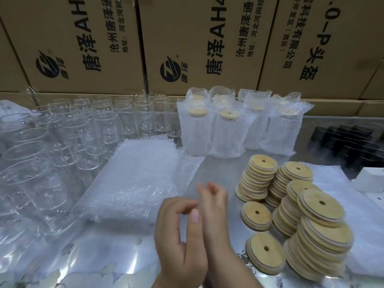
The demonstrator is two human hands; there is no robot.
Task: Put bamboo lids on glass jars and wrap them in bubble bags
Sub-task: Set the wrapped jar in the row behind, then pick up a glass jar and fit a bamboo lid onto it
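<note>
Left hand (178, 242) and right hand (216, 221), low in the centre of the view, are pressed side by side above the surface (218, 169). The left hand's fingers are loosely curled and the right hand's fingers point upward, fairly straight. Both are blurred, and neither grips any object. Far left: empty glass jars (62, 138) without lids stand upright in close rows that run from the near edge to the back of the surface. Centre left: a flat stack of bubble bags (137, 175) lies just beside the jars, and its near end is close to the left hand. Centre back: wrapped jars (228, 132), each with a bamboo lid fitted and a bubble bag around it, stand upright in a tight group. Right: bamboo lids (307, 215), each with a small central hole, are piled in several leaning stacks. Two single lids (256, 213) lie flat on the surface between these stacks and the right hand. Far right: dark ridged objects (353, 146), not identifiable, and a white box (372, 179) at the frame edge. Background: printed cardboard cartons (93, 44) form a wall behind the surface.
</note>
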